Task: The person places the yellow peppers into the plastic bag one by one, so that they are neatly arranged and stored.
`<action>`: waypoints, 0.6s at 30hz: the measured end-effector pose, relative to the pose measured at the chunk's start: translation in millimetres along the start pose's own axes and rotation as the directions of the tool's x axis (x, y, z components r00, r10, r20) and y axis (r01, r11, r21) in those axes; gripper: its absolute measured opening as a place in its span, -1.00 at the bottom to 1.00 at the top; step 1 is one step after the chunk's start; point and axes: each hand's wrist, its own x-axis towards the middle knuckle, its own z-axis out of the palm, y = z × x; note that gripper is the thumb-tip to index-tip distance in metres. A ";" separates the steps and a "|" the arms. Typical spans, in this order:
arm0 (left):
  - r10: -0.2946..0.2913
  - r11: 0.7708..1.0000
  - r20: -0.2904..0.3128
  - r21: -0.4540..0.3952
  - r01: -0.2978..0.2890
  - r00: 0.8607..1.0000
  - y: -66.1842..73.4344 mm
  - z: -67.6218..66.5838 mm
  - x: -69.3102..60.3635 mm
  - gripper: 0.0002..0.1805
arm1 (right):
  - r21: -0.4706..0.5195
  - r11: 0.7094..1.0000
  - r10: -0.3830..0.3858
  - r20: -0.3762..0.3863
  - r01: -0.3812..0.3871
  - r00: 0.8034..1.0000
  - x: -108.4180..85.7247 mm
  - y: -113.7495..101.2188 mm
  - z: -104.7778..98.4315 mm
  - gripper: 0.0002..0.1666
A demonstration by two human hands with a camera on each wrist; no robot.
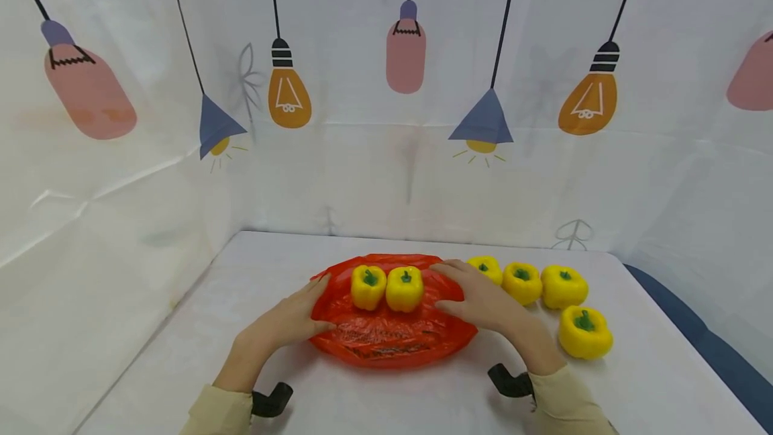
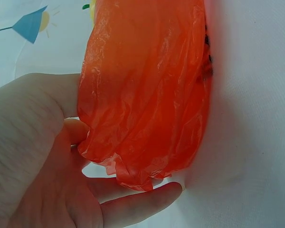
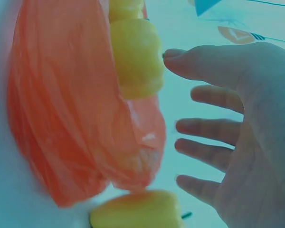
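A red bag [image 1: 374,337] lay lengthwise between a spread left hand [image 1: 296,315], seemingly touching it, and a spread right hand [image 1: 478,299].

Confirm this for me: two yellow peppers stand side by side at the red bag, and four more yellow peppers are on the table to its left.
Not quite: the head view shows the four more yellow peppers on the table to the right of the red bag. The two yellow peppers stand side by side at it, as stated.
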 end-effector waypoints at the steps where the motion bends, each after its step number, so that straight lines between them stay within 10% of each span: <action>1: -0.001 1.000 0.000 0.001 0.001 1.000 0.0 0.1 0.1 0.04 | -0.006 1.000 0.001 -0.003 -0.001 1.000 -2.1 1.6 -1.6 -0.25; 18: -0.005 1.000 0.004 0.003 0.005 1.000 -2.4 0.5 2.1 0.03 | -0.103 0.994 0.019 -0.072 -0.027 0.997 -46.5 31.1 -33.5 -0.28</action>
